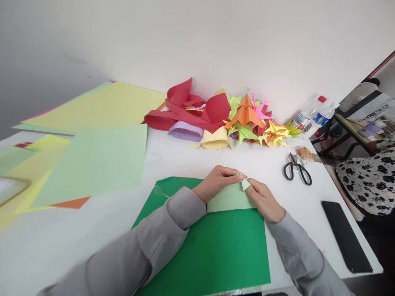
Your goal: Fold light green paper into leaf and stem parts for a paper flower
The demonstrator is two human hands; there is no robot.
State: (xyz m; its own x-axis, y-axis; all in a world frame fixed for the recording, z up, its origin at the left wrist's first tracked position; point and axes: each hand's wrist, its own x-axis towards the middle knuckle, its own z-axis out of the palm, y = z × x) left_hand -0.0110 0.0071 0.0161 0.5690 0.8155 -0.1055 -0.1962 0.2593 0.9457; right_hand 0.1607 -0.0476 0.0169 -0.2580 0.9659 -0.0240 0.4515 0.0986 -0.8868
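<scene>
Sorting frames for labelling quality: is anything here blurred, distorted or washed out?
Head view: paper sheets at far left smear with blur; left hand, right hand and the pale green paper they pinch are sharp; table edges bow, wide-angle; light soft, no glare.

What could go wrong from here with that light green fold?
1. The left hand and right hand pinch only a small corner of the light green paper; the crease may run crooked, or the corner may tear.
2. That paper lies loose on the dark green sheet, which may slide on the table.
3. The phone lies close to the table's right edge; a sleeve could nudge it off.
</scene>
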